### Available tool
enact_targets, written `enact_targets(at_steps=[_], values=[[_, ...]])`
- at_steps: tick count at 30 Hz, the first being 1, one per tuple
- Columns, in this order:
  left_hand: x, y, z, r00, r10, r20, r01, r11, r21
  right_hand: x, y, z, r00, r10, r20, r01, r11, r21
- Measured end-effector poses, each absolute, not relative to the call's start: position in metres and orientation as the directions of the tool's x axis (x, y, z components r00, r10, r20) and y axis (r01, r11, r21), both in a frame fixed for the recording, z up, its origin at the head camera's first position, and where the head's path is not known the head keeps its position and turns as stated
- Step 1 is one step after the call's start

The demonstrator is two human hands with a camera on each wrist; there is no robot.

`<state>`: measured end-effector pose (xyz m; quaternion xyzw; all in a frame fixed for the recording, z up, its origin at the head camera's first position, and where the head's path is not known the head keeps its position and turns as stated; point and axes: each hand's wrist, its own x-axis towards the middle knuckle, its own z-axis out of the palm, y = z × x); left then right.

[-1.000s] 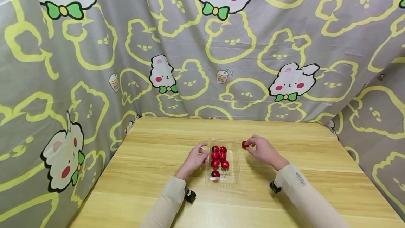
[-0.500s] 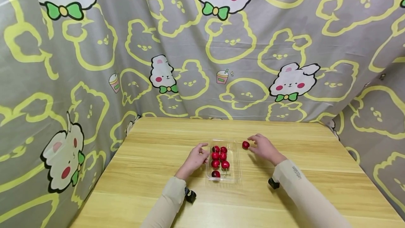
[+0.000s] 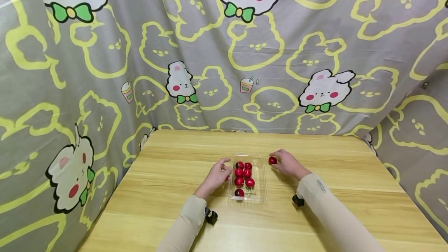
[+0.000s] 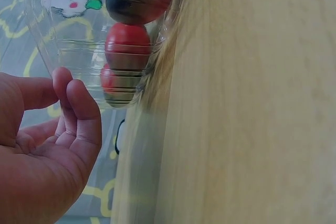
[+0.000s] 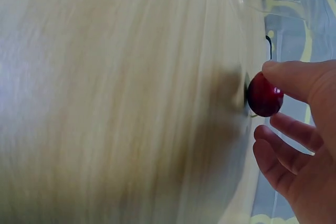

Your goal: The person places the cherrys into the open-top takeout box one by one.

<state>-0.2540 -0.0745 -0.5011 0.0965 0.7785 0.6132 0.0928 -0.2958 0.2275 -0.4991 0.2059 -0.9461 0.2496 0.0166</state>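
A clear plastic box [image 3: 259, 182] stands on the table, holding several red cherries [image 3: 239, 182] along its left part. My left hand [image 3: 217, 175] is at the box's left side, its fingers loosely bent near the wall; the left wrist view shows the fingertips [image 4: 81, 95] beside the clear plastic. To the right of the box, my right hand [image 3: 288, 164] pinches a single dark red cherry [image 5: 265, 95] between thumb and finger. That cherry is at the tabletop, and a bit of stem shows below it. The other right fingers are bent beneath.
Pale wood-grain table [image 3: 168, 158] surrounds the box. A grey curtain [image 3: 206, 49] with rabbit prints hangs behind the table and along both sides. Black wrist cameras [image 3: 211, 216] sit on both forearms, close above the table.
Half a second ago my right fingers were spread off the single cherry; now they have moved left and closed around it. The left hand and the box have stayed in place.
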Motion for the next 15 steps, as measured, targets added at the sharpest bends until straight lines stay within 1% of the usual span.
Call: enact_targets(at_steps=[6,15], values=[[-0.2539,-0.0745,-0.5008,-0.964,0.265,-0.022,0.042,0.233,0.972,-0.297,0.2247,-0.5023,-0.904,-0.399,0.153,-0.423,0.786,-0.451],[-0.2545,-0.0755,-0.4995,-0.96,0.279,-0.018,0.048,0.23,0.972,-0.2977,0.2246,-0.5044,-0.911,-0.384,0.148,-0.409,0.801,-0.438]])
